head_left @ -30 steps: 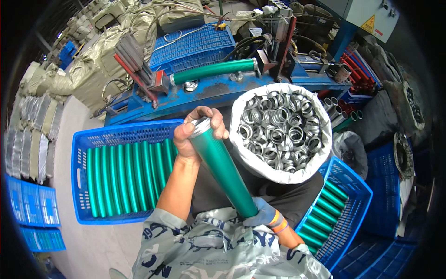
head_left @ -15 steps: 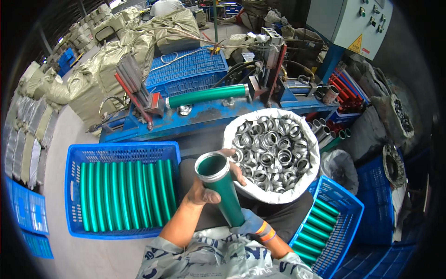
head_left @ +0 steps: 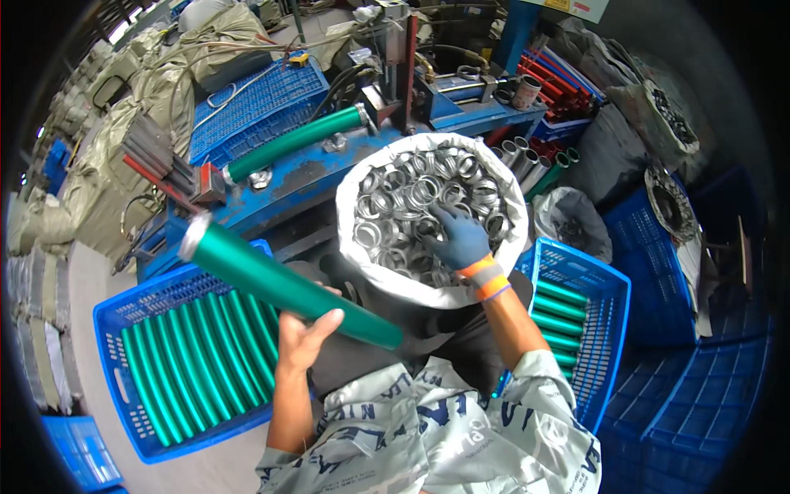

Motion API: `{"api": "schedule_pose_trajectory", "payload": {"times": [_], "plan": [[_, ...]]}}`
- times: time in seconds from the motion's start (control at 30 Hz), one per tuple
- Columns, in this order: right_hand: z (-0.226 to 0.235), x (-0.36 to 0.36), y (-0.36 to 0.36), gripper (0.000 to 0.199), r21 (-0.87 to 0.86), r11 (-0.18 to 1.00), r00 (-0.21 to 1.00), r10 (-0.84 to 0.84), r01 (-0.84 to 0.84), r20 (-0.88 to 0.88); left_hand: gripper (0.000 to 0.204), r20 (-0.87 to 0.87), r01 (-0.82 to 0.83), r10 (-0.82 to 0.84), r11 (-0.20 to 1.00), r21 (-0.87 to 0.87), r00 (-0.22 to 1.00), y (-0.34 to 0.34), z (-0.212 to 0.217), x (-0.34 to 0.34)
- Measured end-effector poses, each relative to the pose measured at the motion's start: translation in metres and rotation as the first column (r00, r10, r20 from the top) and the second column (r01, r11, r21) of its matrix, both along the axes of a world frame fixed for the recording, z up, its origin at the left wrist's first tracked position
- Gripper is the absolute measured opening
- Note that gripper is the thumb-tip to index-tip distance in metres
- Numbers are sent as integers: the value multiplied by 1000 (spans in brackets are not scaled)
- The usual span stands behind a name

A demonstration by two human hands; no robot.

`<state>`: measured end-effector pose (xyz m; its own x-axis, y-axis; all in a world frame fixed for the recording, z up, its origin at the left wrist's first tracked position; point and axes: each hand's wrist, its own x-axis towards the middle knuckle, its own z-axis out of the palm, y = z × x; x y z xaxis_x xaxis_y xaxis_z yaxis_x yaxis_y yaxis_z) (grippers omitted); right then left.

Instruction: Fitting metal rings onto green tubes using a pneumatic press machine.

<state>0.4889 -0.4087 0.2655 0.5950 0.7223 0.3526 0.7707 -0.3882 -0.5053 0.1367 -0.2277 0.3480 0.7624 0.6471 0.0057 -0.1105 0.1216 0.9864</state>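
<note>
A green metal tube (head_left: 271, 284) with a silver ring fitted on its upper left end lies slantwise in my bare left hand (head_left: 300, 342), its fingers wrapped round the lower half. My right hand (head_left: 462, 239), in a blue-grey glove with an orange cuff, reaches into a white sack (head_left: 349, 226) full of loose silver metal rings (head_left: 424, 191). The gloved fingers are apart, with their tips down among the rings. I see no ring lifted in them.
On the blue machine bench (head_left: 300, 173) another green tube (head_left: 296, 142) sits between two end clamps. Blue crates hold green tubes at the left (head_left: 107, 329) and right (head_left: 613, 329). Red tubes (head_left: 559, 86) and open-ended tubes (head_left: 527, 160) stand behind the sack.
My right hand has left the tube's lower end and moved into the sack of rings. The tube in my left hand has tipped over toward the left. The whole view has shifted to the right.
</note>
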Motion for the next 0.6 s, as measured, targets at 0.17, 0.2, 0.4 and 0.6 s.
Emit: {"api": "schedule_pose_trajectory", "payload": {"times": [0.17,0.2,0.4,0.6], "plan": [[-47,24,29,49,-330,943,954,54,49,295,32,-100,-20,37,987,161,994,-14,12,10],[-57,34,25,45,-351,931,941,22,103,337,34,-72,-26,37,990,137,997,-16,11,13],[-30,26,-4,32,-380,924,995,78,-46,68,48,-83,-18,33,984,179,996,2,-2,4],[-3,-16,-21,30,516,833,80,511,197,-856,41,203,-308,331,942,-134,922,20,-7,-14]]}}
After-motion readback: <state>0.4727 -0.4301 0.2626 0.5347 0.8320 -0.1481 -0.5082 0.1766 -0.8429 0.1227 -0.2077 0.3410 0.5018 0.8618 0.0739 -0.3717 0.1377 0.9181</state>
